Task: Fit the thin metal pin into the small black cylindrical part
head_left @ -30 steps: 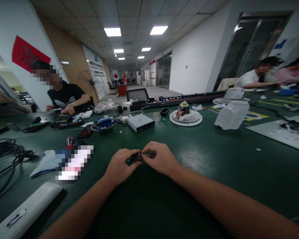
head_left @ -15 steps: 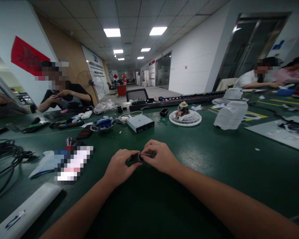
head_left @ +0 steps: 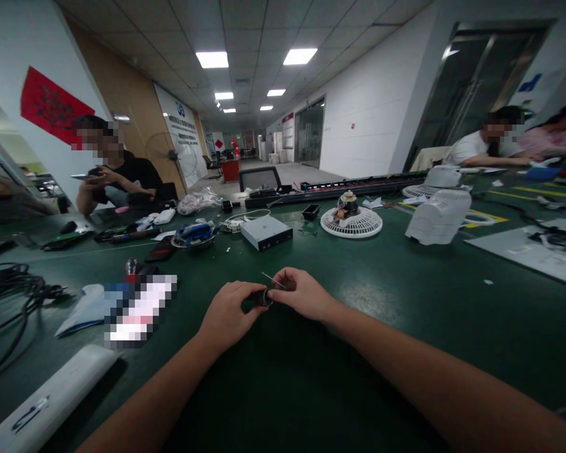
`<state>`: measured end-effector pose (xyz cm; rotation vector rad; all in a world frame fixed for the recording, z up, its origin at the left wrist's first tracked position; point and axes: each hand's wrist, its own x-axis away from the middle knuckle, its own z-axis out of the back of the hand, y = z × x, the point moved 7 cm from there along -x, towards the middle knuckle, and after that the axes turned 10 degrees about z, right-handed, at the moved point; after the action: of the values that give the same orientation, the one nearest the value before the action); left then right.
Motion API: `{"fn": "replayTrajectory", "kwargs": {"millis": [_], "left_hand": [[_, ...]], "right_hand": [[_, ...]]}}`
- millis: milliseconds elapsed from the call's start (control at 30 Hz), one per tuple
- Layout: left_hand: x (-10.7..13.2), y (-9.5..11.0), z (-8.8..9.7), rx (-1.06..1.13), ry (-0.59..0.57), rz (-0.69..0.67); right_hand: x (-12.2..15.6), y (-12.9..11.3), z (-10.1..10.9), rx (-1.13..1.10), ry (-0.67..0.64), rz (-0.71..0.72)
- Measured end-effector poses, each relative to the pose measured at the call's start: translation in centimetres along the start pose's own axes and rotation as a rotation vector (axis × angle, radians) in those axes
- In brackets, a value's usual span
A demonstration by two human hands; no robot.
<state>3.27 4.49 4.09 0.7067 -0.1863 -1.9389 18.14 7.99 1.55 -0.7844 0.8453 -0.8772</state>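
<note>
Both my hands meet over the green table [head_left: 405, 302] in front of me. My left hand [head_left: 226, 314] is closed round a small dark round part [head_left: 263, 297], pinching it between thumb and fingers. My right hand [head_left: 299, 292] is closed in a pinch on a thin metal pin or wire [head_left: 272, 280] whose free end sticks up and to the left above the part. The lower end of the pin meets the dark part. What the part is I cannot make out.
Farther off lie a grey drive box [head_left: 266, 232], a white fan grille with a motor [head_left: 351, 220], a white fan housing [head_left: 438, 215], a bowl of parts [head_left: 193, 236], black cables [head_left: 9, 289] at left and a white panel [head_left: 47, 402]. Other people sit at the table's far left and right.
My right hand has turned so the thin pin now points up and left above the part instead of lying across it. The person at far left raised a phone.
</note>
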Motion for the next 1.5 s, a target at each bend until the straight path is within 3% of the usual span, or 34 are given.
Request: {"fn": "replayTrajectory", "kwargs": {"millis": [133, 233, 333, 467, 567, 700, 867, 1000, 1067, 1167, 1300, 1500], "left_hand": [[-0.1, -1.4, -0.1, -0.058, 0.004, 0.139], [-0.2, -2.2, 0.2, -0.068, 0.033, 0.198], [-0.3, -2.4, 0.2, -0.056, 0.028, 0.201], [-0.2, -1.5, -0.3, -0.058, -0.047, 0.118], [-0.2, -1.2, -0.2, -0.073, -0.039, 0.104], [-0.2, -1.0, -0.1, -0.045, -0.05, 0.072], [-0.2, -1.1, 0.0, -0.027, -0.054, 0.072], [-0.2, -1.1, -0.1, 0.001, -0.06, 0.067], [-0.2, -1.1, 0.0, 0.018, -0.041, 0.076], [-0.1, -1.1, 0.0, 0.0, -0.045, 0.073], [-0.1, -0.9, -0.2, -0.009, -0.074, 0.061], [-0.2, -0.9, -0.2, -0.005, -0.079, 0.052]], "right_hand": [[0.0, -1.6, 2.1, 0.443, 0.02, 0.116], [0.1, -2.3, 2.2, 0.618, -0.088, 0.175], [0.2, -2.7, 1.7, 0.688, -0.177, 0.236], [0.3, -3.0, 1.1, 0.711, -0.2, 0.304], [0.5, -3.2, 0.9, 0.768, -0.214, 0.32], [0.7, -3.1, 0.3, 0.655, -0.279, 0.32], [0.4, -2.2, 0.8, 0.631, -0.216, 0.229], [0.4, -1.7, 0.2, 0.459, -0.322, 0.184], [0.3, -1.5, 0.4, 0.403, -0.305, 0.132], [0.2, -1.4, 1.0, 0.464, -0.239, 0.096], [0.3, -1.3, 0.3, 0.398, -0.321, 0.111], [0.2, -1.4, 0.7, 0.383, -0.249, 0.076]]}}
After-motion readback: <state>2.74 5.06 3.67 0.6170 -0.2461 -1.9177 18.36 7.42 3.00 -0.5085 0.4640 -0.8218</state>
